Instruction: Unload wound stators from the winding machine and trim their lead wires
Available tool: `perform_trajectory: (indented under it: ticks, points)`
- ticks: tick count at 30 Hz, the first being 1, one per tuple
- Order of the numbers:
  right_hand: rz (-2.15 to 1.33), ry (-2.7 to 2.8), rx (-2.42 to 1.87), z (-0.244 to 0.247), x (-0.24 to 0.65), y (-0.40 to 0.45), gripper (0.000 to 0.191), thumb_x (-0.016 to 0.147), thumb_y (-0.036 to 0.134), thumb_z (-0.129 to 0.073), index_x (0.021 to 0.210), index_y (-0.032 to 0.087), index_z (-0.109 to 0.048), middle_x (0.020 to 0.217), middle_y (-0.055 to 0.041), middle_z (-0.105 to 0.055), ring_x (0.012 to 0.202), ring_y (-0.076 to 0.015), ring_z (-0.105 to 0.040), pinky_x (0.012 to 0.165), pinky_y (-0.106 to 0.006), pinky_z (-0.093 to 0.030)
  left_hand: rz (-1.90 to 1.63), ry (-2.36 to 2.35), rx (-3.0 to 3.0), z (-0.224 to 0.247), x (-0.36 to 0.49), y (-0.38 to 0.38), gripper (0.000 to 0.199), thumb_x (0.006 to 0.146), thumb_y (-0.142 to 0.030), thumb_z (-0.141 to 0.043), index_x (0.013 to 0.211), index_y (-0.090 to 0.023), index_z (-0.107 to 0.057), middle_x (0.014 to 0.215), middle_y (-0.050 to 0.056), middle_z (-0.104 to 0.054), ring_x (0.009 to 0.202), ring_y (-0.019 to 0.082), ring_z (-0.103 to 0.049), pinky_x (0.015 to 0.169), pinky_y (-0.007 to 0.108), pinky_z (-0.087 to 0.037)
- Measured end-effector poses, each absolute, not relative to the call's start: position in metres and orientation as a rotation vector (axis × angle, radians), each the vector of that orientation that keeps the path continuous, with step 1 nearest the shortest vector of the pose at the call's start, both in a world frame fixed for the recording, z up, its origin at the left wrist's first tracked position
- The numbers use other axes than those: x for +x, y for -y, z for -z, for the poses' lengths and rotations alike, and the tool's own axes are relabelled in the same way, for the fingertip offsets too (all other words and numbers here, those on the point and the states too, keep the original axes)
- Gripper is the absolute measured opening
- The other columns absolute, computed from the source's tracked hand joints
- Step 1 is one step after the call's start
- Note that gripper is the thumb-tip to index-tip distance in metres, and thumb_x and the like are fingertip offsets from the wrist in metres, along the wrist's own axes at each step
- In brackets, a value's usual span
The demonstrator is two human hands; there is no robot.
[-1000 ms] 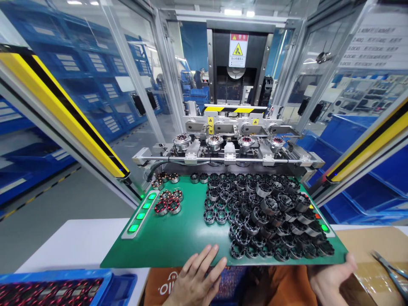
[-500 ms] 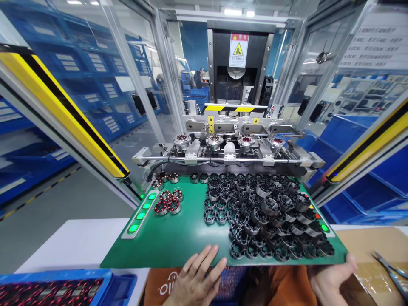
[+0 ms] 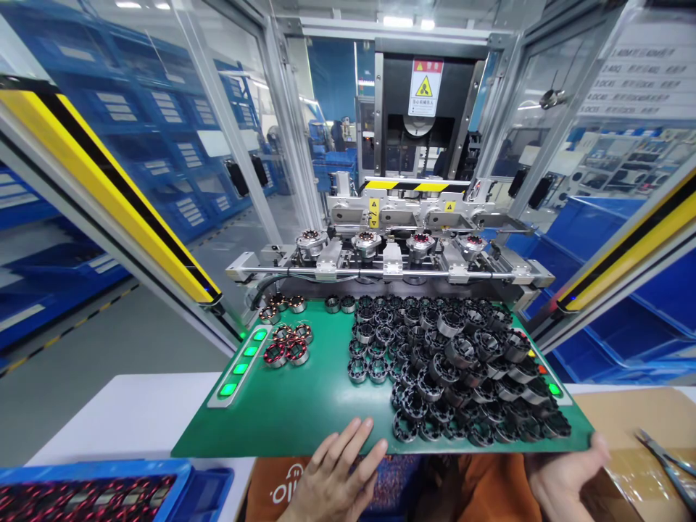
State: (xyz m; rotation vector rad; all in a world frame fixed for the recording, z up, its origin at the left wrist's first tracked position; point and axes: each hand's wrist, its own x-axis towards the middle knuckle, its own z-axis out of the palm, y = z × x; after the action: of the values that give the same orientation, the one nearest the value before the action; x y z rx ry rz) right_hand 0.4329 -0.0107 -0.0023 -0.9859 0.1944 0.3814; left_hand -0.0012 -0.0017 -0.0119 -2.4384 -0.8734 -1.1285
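My left hand (image 3: pixel 341 475) lies at the front edge of the green work surface (image 3: pixel 326 406), open, its fingers stretched out over the edge. Nothing is in it. At the front right corner is my right hand (image 3: pixel 565 478), thumb up by the corner; its other fingers are hidden under the surface. Between and behind the hands stand many dark stator cores (image 3: pixel 429 384), rows of them stacked at the right. Several stators wound with red and copper wire (image 3: pixel 287 351) sit at the left. Behind, a winding machine (image 3: pixel 391 250) holds stators on its holders.
Lit green buttons (image 3: pixel 239 368) line the left side; another panel (image 3: pixel 553 388) is at the right. Yellow-and-black posts (image 3: pixel 125 210) flank the bench. A blue tray (image 3: pixel 190 493) of wound parts is lower left. Pliers (image 3: pixel 666 457) lie on cardboard (image 3: pixel 614 420) at the right.
The machine's upper carriage, with its striped bar and warning sign, has shifted to the right. Both hands and the parts on the green surface have stayed in place.
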Motion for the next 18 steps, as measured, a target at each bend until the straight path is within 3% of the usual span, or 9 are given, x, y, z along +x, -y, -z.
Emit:
perform_trajectory:
  ticks: [6, 11, 18]
  points:
    - [-0.382, -0.205, -0.969, 0.0041, 0.4364, 0.0096, 0.044, 0.076, 0.059, -0.06, 0.093, 0.027, -0.084, 0.114, -0.0119, -0.091, 0.117, -0.0469, -0.09, 0.082, -0.064, -0.081, 1.158, 0.869, -2.429, 0.0072, 0.0008, 0.0004, 0.028, 0.12, -0.038, -0.075, 0.143, -0.029, -0.088, 0.158, 0.007, -0.08, 0.166, 0.019, -0.059, 0.153, 0.034, -0.025]
    - [-0.387, -0.218, -0.958, 0.0047, 0.4353, 0.0106, 0.042, 0.076, 0.057, -0.061, 0.094, 0.026, -0.084, 0.114, -0.0119, -0.091, 0.115, -0.0447, -0.09, 0.081, -0.061, -0.081, 1.167, 0.862, -2.419, 0.0078, 0.0006, -0.0005, 0.027, 0.12, -0.038, -0.075, 0.141, -0.028, -0.088, 0.157, 0.007, -0.08, 0.163, 0.02, -0.061, 0.152, 0.034, -0.026]
    - [-0.413, -0.218, -0.884, 0.0059, 0.4374, 0.0102, 0.041, 0.081, 0.055, -0.06, 0.097, 0.027, -0.085, 0.115, -0.0111, -0.091, 0.115, -0.0463, -0.09, 0.081, -0.066, -0.08, 1.14, 0.872, -2.43, 0.0119, -0.0013, 0.0009, 0.03, 0.117, -0.039, -0.078, 0.145, -0.03, -0.087, 0.178, 0.005, -0.068, 0.171, 0.02, -0.055, 0.152, 0.035, -0.026]
